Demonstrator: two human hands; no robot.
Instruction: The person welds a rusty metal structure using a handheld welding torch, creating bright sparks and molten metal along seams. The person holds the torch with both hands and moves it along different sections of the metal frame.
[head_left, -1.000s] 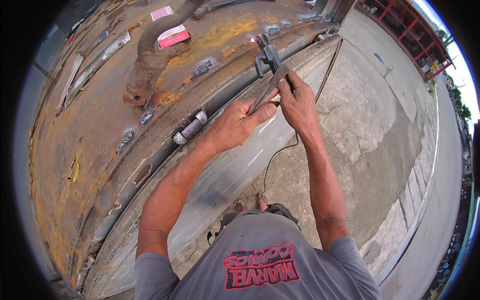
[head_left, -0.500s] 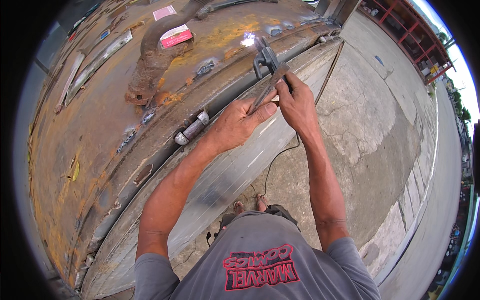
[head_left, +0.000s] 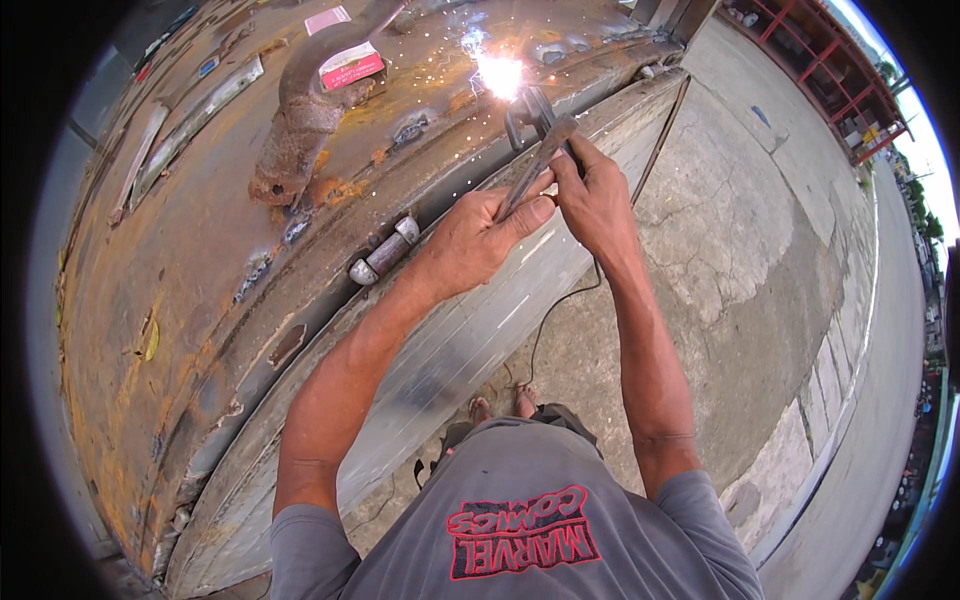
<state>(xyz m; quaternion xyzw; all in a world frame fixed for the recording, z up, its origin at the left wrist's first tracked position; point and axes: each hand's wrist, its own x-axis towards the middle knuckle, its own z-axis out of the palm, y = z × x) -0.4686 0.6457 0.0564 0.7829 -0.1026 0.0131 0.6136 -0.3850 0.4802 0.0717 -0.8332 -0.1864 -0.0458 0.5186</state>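
My right hand (head_left: pixel 595 205) is closed around the handle of a dark welding electrode holder (head_left: pixel 541 112). Beyond its jaws a bright white arc (head_left: pixel 500 76) burns on a rusty steel panel (head_left: pixel 130 270), throwing sparks; glare hides the electrode's tip. Pinched between the thumb and fingers of my left hand (head_left: pixel 465 245) is a narrow flat metal bar (head_left: pixel 532 172). It slants up across the electrode holder, close by my right fingers. Both hands are above the seam along the panel's edge.
A barrel hinge (head_left: pixel 385 252) bridges the seam left of my hands. On the panel lie a bent rusty bracket (head_left: pixel 300 135), a pink-and-white packet (head_left: pixel 352 70) and metal strips (head_left: pixel 200 125). A cable (head_left: pixel 548 325) hangs toward the concrete floor (head_left: pixel 720 330). Red shelving (head_left: pixel 815 75) stands far right.
The small glow has flared into a large arc with flying sparks. The electrode holder's jaws have shifted slightly nearer to me. Both hands keep their hold.
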